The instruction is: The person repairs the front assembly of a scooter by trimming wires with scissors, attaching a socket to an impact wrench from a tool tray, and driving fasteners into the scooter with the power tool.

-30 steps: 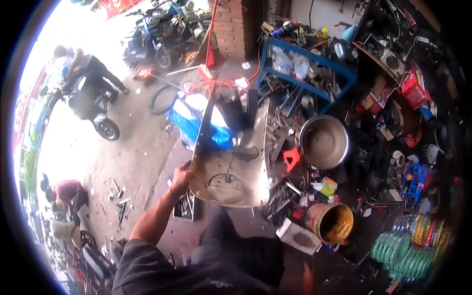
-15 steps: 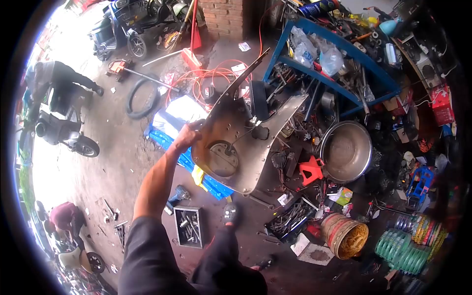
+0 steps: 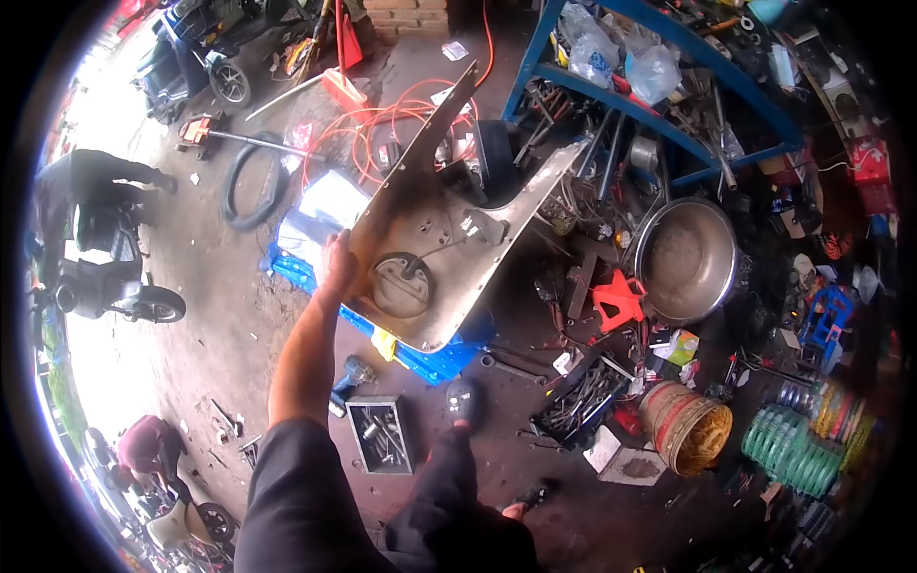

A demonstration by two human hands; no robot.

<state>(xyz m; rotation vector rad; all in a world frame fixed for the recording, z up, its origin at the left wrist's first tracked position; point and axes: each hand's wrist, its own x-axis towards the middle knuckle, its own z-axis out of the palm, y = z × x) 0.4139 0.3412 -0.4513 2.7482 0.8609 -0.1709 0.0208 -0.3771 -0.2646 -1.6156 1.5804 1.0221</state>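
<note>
My left hand (image 3: 336, 265) is closed on the left edge of a large beige panel (image 3: 444, 224). The panel is held up in front of me, its hollow inner side facing me, with a round plate (image 3: 401, 286) and a thin cable in it. Two long arms of the panel point away from me. Below the panel lies a blue plastic sheet (image 3: 430, 363) with a white piece (image 3: 330, 212) on it. My right hand is out of view.
A drill (image 3: 353, 374) and a tray of tools (image 3: 380, 435) lie near my feet. To the right are a metal basin (image 3: 686, 260), a red stand (image 3: 619, 301), a bucket (image 3: 683, 425) and a blue rack (image 3: 630, 89). Two people with motorbikes are at the left.
The panel in my left hand has moved left and tilted, its far end swinging right. The view has shifted downward, so the drill, tool tray and my feet now show.
</note>
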